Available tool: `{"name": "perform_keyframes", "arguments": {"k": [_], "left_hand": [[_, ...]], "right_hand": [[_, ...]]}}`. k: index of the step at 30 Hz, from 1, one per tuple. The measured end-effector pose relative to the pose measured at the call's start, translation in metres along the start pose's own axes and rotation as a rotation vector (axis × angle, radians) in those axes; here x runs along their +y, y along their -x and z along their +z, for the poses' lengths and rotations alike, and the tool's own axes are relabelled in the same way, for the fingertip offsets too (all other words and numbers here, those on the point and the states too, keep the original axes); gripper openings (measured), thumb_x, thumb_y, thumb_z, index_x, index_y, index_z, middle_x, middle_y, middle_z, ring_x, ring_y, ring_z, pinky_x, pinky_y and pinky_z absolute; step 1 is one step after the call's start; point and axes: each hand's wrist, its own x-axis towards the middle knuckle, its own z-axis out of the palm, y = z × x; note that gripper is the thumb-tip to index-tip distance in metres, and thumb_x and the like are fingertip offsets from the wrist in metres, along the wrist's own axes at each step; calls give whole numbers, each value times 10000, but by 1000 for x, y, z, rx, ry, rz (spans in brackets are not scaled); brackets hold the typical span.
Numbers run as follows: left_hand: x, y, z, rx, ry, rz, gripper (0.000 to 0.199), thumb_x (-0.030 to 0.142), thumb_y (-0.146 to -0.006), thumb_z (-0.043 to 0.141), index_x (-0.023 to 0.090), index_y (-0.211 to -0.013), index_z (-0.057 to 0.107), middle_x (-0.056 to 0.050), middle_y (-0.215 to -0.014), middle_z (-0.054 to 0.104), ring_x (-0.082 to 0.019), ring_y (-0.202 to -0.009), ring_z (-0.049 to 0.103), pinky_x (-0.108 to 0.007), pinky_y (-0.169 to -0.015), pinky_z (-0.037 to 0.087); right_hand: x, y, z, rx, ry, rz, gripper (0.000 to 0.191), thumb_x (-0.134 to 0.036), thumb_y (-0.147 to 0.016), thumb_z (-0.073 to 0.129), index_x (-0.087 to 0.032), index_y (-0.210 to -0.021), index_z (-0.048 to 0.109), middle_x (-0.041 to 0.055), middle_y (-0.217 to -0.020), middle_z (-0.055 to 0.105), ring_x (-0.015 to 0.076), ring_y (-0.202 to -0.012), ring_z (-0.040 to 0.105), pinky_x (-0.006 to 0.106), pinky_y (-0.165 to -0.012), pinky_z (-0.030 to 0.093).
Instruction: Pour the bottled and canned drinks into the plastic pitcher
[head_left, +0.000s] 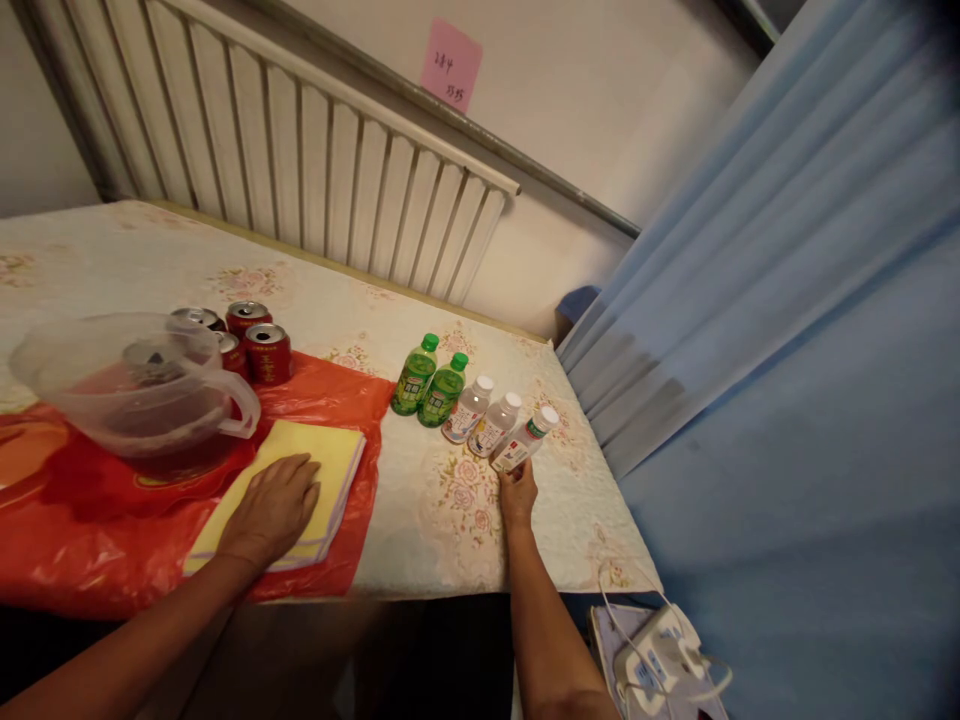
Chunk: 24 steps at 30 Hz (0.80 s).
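Observation:
My left hand (276, 503) lies flat on a folded yellow cloth (337, 470), its fingers loosely spread. The cloth rests on a red plastic sheet (367, 400). My right hand (518, 492) has its fingers round the lower part of a clear bottle with a white cap (519, 445), which is the rightmost in a row. Beside it stand two white-capped bottles (495, 425) (469, 410), then two green bottles (442, 392) (414, 378) at the left end of the row.
On the left are a clear plastic jug (150, 400) and several cans (268, 355). A radiator (330, 160) runs behind the table (420, 520). At right hang a blue curtain (787, 350) and, lower down, a power strip (660, 660) with cables.

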Motion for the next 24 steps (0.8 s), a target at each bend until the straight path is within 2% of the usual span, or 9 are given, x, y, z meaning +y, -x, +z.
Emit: {"name": "perform_keyframes", "arguments": {"k": [19, 24], "left_hand": [[8, 1, -10, -14, 57, -45, 346, 291, -920, 428, 143, -1142, 649, -172, -1243, 629, -312, -1186, 548, -480, -1025, 425], [10, 3, -11, 3, 91, -62, 331, 269, -924, 434, 141, -1148, 641, -178, -1248, 622, -314, -1192, 537, -495, -1033, 416]], "right_hand": [[-1, 3, -2, -1, 20, 48, 478, -388, -647, 646, -194, -1082, 608, 62, -945, 728, 213, -755, 654, 293, -689, 482], [1, 2, -2, -8, -11, 73, 533, -384, -629, 644, -181, -1121, 600, 71, -988, 731, 213, -806, 678, 289, -723, 512]]}}
